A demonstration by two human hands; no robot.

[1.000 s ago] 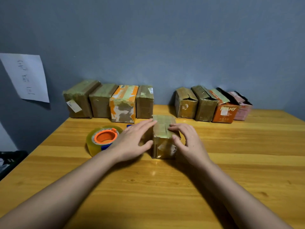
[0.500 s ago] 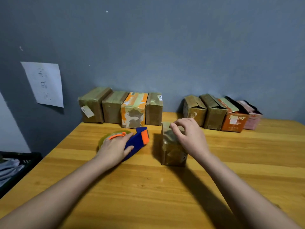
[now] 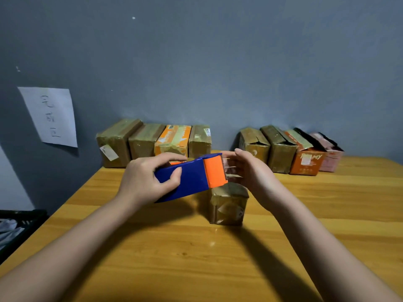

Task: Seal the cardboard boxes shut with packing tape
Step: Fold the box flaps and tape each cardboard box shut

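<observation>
Blue tape dispenser (image 3: 187, 178) held crosswise, cutter end pointing right.

The table (image 3: 327, 214) is glossy varnished wood. The dispenser (image 3: 187, 179) is smooth blue and orange plastic. The box (image 3: 227, 205) is cardboard under shiny, wrinkled tape.

The tape dispenser (image 3: 192, 177) covers the top rear of the small box (image 3: 227, 205), and its tape roll is hidden behind the left hand (image 3: 148, 182). The right hand's (image 3: 253, 173) fingertips sit behind the orange blade end, so their grip cannot be told. The wall paper's (image 3: 50, 116) writing is unreadable. A dark bin (image 3: 19, 227) is cut off at the left edge.
</observation>
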